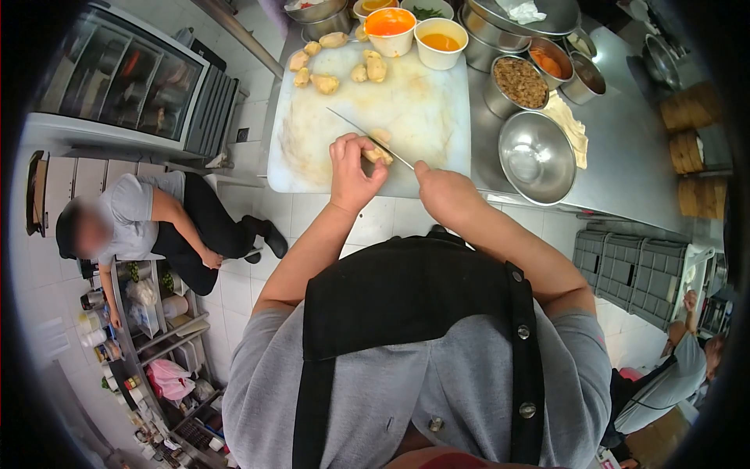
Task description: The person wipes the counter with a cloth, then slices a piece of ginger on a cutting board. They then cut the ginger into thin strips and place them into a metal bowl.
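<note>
A knife slants across the white cutting board, its handle wrapped by my right hand. My left hand is closed, its fingertips pinching a knobby pale-yellow piece that looks like ginger against the board. The blade runs along the far side of that piece; whether it touches is hard to tell. A pale cut piece lies just beyond the blade. Several more ginger pieces are scattered over the board's far left part, away from both hands.
Tubs of orange and yellow liquid stand at the board's far edge. To the right are a pot of brown crumbly food, a steel bowl and a cloth. One person sits at left; another is at right.
</note>
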{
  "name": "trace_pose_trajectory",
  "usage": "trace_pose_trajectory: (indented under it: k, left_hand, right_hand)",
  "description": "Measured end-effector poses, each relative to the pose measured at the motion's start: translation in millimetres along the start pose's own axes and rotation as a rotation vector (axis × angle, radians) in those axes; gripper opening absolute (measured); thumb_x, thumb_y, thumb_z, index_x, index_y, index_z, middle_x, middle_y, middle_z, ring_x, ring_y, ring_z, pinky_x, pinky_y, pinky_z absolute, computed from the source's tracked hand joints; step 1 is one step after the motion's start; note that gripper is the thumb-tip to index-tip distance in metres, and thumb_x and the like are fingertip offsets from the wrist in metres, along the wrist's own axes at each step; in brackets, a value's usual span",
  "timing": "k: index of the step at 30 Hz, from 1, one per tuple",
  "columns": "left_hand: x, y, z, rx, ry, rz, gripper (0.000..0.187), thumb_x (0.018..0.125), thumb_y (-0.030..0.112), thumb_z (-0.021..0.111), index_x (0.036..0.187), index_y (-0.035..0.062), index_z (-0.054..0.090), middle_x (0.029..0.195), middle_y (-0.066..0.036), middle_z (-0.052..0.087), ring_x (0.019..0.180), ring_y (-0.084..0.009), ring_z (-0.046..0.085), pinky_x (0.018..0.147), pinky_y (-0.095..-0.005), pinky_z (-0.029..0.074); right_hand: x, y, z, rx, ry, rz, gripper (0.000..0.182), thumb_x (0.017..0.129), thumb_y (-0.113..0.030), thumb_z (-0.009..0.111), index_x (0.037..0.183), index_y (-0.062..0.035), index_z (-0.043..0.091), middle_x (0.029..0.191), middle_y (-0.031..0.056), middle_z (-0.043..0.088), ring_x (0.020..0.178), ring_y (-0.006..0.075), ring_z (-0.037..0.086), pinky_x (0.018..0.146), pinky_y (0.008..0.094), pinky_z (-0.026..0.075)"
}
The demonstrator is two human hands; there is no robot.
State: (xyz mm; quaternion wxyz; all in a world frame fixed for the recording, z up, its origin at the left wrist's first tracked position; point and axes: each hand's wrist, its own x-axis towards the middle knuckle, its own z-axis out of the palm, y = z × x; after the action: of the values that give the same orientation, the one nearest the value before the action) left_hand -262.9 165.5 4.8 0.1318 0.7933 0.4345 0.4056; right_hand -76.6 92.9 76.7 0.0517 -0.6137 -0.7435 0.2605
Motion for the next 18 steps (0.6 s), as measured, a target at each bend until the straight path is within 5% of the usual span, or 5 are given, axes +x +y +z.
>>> trace_pose_trajectory:
  k: [18]
  left_hand:
    - [-1.3, -3.6, 3.6, -0.049, 0.003, -0.077, 0.037, 0.068, 0.011, 0.069, 0.099, 0.0035, 0.050, 0.107, -0.017, 0.047, 0.101, -0.0349, 0.043, 0.090, -0.0428, 0.039]
  right_hand:
    - [-57.9, -0.9, -21.4, -0.102, -0.044, 0.047, 0.014, 0.084, -0.004, 0.047, 0.097, 0.0016, 0.048, 0.077, 0.0232, 0.064, 0.073, 0.0395, 0.064, 0.065, 0.0504, 0.050]
